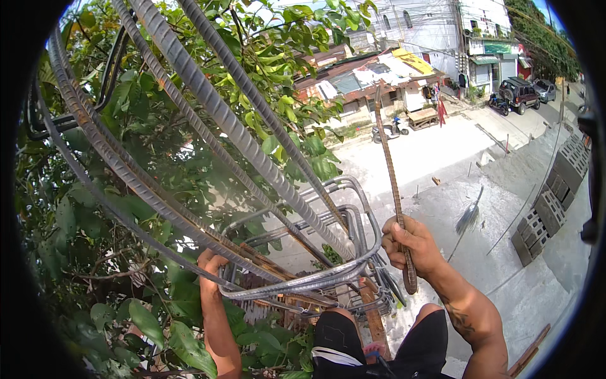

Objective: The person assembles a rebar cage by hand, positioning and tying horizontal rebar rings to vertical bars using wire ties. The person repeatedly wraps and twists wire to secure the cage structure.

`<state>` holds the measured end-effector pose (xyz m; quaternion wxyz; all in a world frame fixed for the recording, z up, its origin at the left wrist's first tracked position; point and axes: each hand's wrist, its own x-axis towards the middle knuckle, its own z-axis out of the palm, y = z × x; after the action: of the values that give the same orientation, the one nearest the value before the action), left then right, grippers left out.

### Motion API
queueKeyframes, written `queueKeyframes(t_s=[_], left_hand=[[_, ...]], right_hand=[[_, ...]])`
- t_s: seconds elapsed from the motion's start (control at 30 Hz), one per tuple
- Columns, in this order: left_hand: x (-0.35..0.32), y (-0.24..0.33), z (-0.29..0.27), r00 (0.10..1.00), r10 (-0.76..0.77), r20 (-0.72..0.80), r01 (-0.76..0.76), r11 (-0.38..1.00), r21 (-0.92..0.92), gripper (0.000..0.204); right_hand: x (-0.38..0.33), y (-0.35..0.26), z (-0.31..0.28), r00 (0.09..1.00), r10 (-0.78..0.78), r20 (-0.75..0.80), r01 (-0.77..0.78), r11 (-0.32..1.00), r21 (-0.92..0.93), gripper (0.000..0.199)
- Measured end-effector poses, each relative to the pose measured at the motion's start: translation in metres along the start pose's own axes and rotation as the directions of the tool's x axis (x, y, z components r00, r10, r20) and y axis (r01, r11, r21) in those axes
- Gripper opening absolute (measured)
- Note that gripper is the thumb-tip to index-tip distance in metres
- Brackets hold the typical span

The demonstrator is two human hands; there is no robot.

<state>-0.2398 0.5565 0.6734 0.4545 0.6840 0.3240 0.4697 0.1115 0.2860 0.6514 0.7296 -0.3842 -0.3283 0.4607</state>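
My right hand [411,246] is closed round a short rusty rebar [389,148], held nearly upright with its lower end below my fist. Its top reaches well above the hand, clear of the column cage. Lower left, my left hand [211,262] is wrapped at the outer edge of the cage, on a long vertical rebar [183,221]; its fingertips are partly hidden. Several thick ribbed rebars [214,114] rise to the upper left. Around them lies a stack of rectangular steel stirrups [328,275], between my two hands and above my knees.
Leafy branches [145,322] crowd the left side. Far below are a pale concrete street [379,164], hollow blocks [549,211] and a broom-like bundle [469,216]. A patched metal roof [379,69], a scooter [390,130] and a dark car [519,95] stand beyond. A wooden post [374,316] is between my knees.
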Motion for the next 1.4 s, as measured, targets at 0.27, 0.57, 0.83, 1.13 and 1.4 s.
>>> queueKeyframes(t_s=[0.27, 0.57, 0.83, 1.13, 1.4], left_hand=[[-0.007, 0.013, -0.002, 0.996, -0.091, -0.008, 0.088, 0.981, -0.17, 0.018], [0.004, 0.083, -0.011, 0.991, -0.137, 0.005, 0.112, 0.793, -0.599, 0.016], [0.024, 0.169, -0.014, 0.993, 0.021, 0.113, 0.07, 0.673, -0.736, 0.019], [0.048, 0.294, -0.052, 0.951, -0.307, 0.032, 0.201, 0.537, -0.819, 0.038], [0.063, 0.339, -0.102, 0.998, -0.069, 0.005, 0.065, 0.959, 0.275, 0.041]], right_hand=[[-0.003, -0.024, 0.044, 0.99, 0.137, -0.012, -0.135, 0.985, 0.107, 0.025], [-0.014, -0.082, 0.096, 0.995, -0.052, -0.084, 0.055, 0.998, 0.028, 0.029], [-0.008, -0.203, 0.169, 0.966, -0.257, 0.021, 0.251, 0.958, 0.136, 0.047], [0.013, -0.324, 0.276, 0.888, -0.433, 0.155, 0.45, 0.888, -0.096, 0.042], [0.003, -0.397, 0.365, 0.907, -0.415, 0.073, 0.4, 0.902, 0.164, 0.035]])
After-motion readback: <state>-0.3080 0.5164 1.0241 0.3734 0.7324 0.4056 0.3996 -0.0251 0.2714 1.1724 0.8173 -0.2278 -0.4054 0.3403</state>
